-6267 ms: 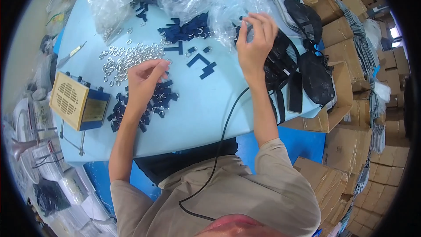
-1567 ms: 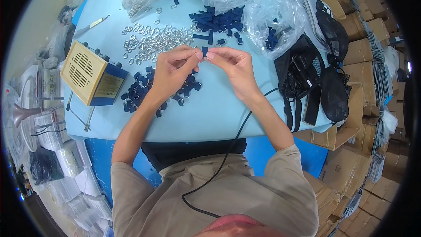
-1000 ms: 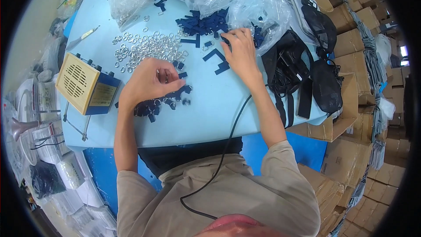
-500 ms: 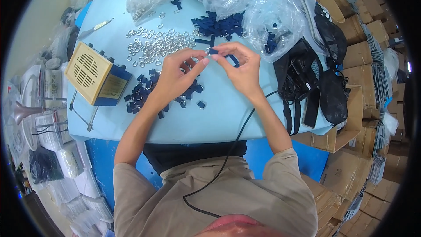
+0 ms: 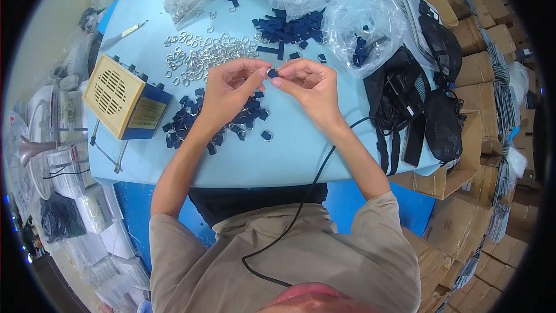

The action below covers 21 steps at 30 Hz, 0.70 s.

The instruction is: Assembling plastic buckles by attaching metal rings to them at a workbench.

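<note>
Between the fingertips of my left hand (image 5: 234, 87) and my right hand (image 5: 310, 84) sits a small folded piece of navy webbing (image 5: 273, 73). Both hands pinch it from either side; any ring in it is hidden by the fingers. Beyond my left hand lies a spread of silver metal rings (image 5: 205, 55). Under and beside my left wrist is a pile of navy webbing loops (image 5: 184, 119), some with rings showing. Flat navy webbing strips (image 5: 289, 26) are heaped beyond my right hand.
A radio-like box (image 5: 127, 98) with a cream grille stands at the left. Clear plastic bags (image 5: 368, 29) lie along the far side. At the right are a black mesh bag (image 5: 399, 87) and a phone (image 5: 413, 142). A black cable (image 5: 324, 171) crosses the table edge.
The long end of webbing that curved through my right hand has been folded down to a small piece. My fingertips have drawn together around it, slightly to the left.
</note>
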Each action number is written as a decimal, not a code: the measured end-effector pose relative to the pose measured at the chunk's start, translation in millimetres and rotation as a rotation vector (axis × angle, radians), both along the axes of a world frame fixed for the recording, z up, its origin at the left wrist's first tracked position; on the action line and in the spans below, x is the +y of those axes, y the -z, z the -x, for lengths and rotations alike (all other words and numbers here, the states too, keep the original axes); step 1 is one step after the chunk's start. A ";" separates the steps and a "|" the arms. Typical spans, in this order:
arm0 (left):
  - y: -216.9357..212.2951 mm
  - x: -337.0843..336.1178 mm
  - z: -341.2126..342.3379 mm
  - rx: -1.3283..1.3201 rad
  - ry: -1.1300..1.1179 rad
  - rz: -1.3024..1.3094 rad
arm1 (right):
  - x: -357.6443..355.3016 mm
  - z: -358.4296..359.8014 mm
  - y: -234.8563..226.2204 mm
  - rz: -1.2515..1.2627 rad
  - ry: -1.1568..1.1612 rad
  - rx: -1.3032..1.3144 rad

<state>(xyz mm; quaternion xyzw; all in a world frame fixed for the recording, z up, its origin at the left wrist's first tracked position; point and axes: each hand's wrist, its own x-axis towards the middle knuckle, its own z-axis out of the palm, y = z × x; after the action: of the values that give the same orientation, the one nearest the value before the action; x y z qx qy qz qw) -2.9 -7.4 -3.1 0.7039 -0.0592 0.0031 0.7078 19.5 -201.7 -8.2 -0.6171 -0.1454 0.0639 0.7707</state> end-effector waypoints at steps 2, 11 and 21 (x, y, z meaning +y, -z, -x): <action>1.2 0.9 -1.0 -0.005 0.016 0.011 | -0.1 -0.1 0.6 -0.012 -0.001 -0.002; 4.8 1.8 -0.1 -0.002 0.035 -0.001 | 1.8 1.3 0.1 0.007 0.035 -0.088; -0.9 1.6 0.7 -0.330 0.003 -0.203 | 2.4 1.6 3.1 0.017 0.062 -0.130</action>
<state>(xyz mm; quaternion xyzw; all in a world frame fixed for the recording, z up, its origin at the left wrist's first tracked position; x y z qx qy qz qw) -3.6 -5.8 -2.1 0.7616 -0.1755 0.1112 0.6139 17.9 -199.2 -11.3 -0.6308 -0.1753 0.0013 0.7559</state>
